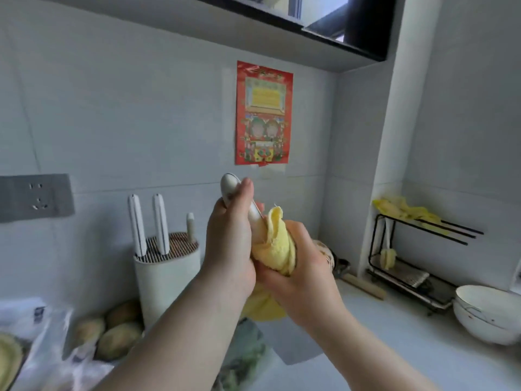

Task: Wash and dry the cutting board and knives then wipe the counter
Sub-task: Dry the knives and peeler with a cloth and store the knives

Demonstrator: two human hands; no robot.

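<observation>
My left hand (229, 244) grips the white handle of a knife (234, 187), held up in front of the wall with the handle end topmost. My right hand (298, 275) is wrapped around a yellow cloth (275, 244) that covers the lower handle and the top of the blade. The wide blade (298, 345) hangs down below both hands, over the white counter (394, 348). A white knife block (166, 277) stands at the left against the wall, with two white-handled knives (136, 224) and a smaller one in it.
Stacked white bowls (487, 314) sit at the right. A black wire rack (408, 266) with yellow cloths stands in the corner, a wooden stick in front of it. Round brownish produce (112, 331) and plastic bags lie at the lower left. A socket panel (36, 197) is on the wall.
</observation>
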